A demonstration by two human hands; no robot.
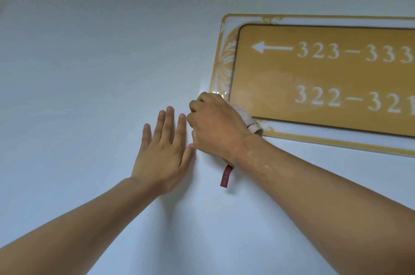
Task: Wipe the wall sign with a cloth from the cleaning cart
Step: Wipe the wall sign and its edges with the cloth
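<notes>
Currently: right hand (215,126) fisted around cloth (249,120), pressed on wall sign (325,77) lower-left corner. Sign's long axis runs toward 3 o'clock; unwiped face lies that way. Left hand (162,151) flat, fingers spread, empty, on wall (101,61), farther off at 9.

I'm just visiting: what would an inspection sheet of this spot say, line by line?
Surface: plain pale wall, bare apart from the sign.
Job's things: gold sign reads 323-333 and 322-321, hazy smear on its lower left; cloth bunched at the sign's lower left corner, red tag hanging.
Clutter: nothing seen.
Grippers: left hand flat on the wall, fingers spread; right hand closed on the cloth.
Cables: nothing seen.
Surroundings: only wall; cart not in view.
</notes>
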